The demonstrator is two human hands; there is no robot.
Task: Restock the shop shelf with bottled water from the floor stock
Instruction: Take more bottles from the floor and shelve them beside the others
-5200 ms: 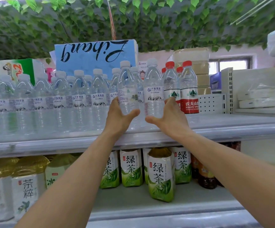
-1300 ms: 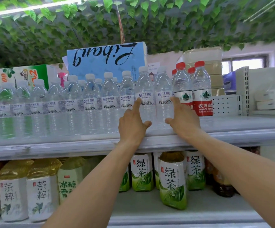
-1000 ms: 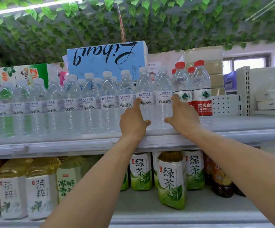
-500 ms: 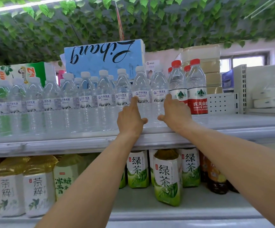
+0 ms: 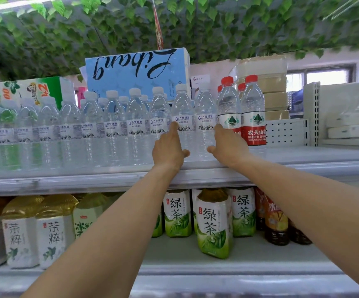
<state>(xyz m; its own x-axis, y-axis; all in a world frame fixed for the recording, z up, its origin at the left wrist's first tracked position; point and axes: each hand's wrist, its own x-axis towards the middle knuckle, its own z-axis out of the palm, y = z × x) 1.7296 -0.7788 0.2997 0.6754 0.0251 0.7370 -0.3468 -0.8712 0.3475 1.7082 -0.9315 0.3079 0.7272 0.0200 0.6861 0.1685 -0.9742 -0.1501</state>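
Under a leafy ceiling (image 5: pixel 217 29), the shelf (image 5: pixel 77 181) is carrying a row of water bottles (image 5: pixel 135 125); the left hand (image 5: pixel 170 150) and right hand (image 5: pixel 228 147) are touching the end two, fingers straight, gripping nothing. Full, thin-walled and slick, the bottles are probably best gripped around the middle

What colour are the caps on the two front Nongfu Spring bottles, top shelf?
Red caps, on clear bottles with red-and-white labels. The head view, the only one, shows them clearly.

Water bottles (image 5: pixel 182 125) clear glossy plastic with paper-looking labels; shelf (image 5: pixel 303 155) smooth, pale, slightly glossy; blue box (image 5: pixel 137 72) matt cardboard.
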